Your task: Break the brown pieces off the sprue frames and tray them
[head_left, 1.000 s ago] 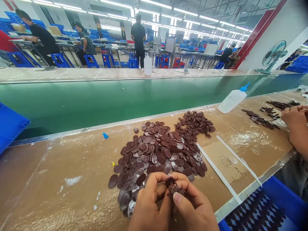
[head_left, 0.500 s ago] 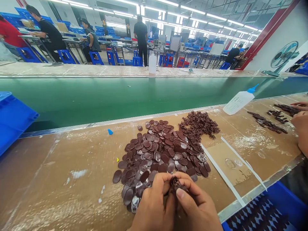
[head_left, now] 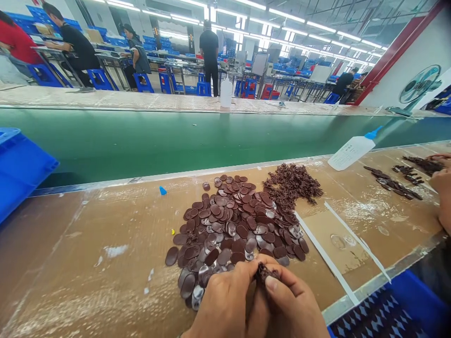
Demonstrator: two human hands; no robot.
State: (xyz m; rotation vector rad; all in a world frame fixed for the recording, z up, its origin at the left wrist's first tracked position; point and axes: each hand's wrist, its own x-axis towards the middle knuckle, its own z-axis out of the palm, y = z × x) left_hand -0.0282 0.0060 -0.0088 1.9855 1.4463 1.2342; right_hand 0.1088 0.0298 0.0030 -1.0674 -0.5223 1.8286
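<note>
Pinching brown curly part [head_left: 265, 273] in right hand [head_left: 294, 298], at near edge of oval disc pile [head_left: 225, 220].
Closed tight on right hand, thumb pressing part against fingers; curled inward on left hand [head_left: 223, 295], fingertips right up against part. Can't tell if actually gripping on the left, partly hidden. Holding both low over brown bench [head_left: 105, 216]. At far right of disc pile, touching it, tangled heap of curly parts [head_left: 294, 185]. To the right, tan sheet [head_left: 324, 227] edged with white strips [head_left: 326, 258]; past that, blue-tipped white bottle [head_left: 350, 152], then row of brown discs [head_left: 392, 183] near co-worker's hand [head_left: 442, 185]. Down lower right, blue crate [head_left: 423, 291] with dark pieces [head_left: 373, 312] inside. Out left, blue bin [head_left: 24, 164]; beyond bench, green belt [head_left: 158, 145].
</note>
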